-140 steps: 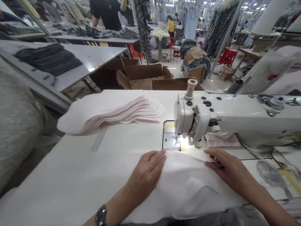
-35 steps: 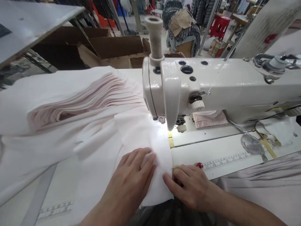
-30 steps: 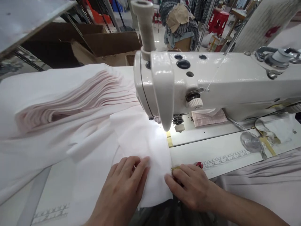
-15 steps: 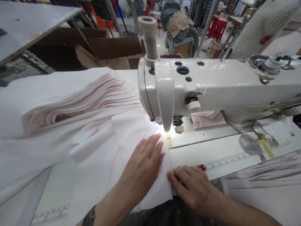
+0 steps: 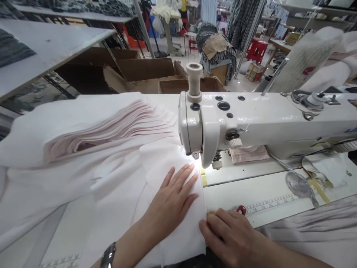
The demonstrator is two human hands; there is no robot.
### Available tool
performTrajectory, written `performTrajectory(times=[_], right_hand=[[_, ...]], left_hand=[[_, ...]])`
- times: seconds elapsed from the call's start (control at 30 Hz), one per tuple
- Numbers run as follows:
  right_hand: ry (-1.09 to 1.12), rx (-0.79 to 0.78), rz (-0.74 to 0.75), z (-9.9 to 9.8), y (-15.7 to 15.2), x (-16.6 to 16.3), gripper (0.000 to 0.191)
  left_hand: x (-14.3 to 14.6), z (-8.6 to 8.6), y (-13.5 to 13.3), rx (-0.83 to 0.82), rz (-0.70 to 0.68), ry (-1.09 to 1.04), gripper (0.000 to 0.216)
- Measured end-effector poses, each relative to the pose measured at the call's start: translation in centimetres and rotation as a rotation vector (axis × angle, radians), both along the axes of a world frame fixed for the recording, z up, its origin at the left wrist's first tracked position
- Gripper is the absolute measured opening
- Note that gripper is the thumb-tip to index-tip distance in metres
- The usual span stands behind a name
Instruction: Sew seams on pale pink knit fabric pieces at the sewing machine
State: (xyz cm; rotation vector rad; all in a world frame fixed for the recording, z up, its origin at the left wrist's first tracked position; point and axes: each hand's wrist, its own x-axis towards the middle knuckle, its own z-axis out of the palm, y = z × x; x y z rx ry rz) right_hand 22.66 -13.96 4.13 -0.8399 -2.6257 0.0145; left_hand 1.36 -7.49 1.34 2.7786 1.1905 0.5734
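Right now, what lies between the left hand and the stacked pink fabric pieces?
In the head view, loose white fabric lies between the left hand and the stacked pink fabric pieces.

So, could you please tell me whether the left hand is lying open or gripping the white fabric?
Open: the left hand lies flat on the white fabric, fingers spread, not pinching it.
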Motion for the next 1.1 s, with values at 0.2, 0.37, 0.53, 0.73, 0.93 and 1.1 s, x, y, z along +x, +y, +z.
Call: performTrajectory(times=[0.2,0.37,0.53,0.73,0.93,1.1], right_hand=[[0.018,0.031,-0.027,-1.5,0.0,0.0,0.029],[0.141,0.186,-0.082,-2.6,0.2,-0.6,0.025],[0.151,0.185,-0.078,-3.0,1.1,-1.0,0.026],[0.083,0.145,-0.038,-2.2,2.9,-0.9,0.023],[0.019,0.043,0.011,-1.5,4.7,-0.7,0.023],[-0.09,-0.084,0.046,-0.5,5.8,-0.5,0.025]], left_hand=[[0.1,0.8,-1.6,0.044,-0.056,-0.063,0.022],[-0.7,1.3,-2.6,0.05,-0.194,-0.106,0.026],[-1.2,1.5,-1.6,0.033,-0.178,-0.099,0.024],[-1.3,1.4,0.1,0.018,-0.18,-0.08,0.026],[-1.4,1.9,1.7,0.016,-0.172,-0.052,0.024],[-1.7,2.4,2.7,0.006,-0.238,-0.089,0.022]])
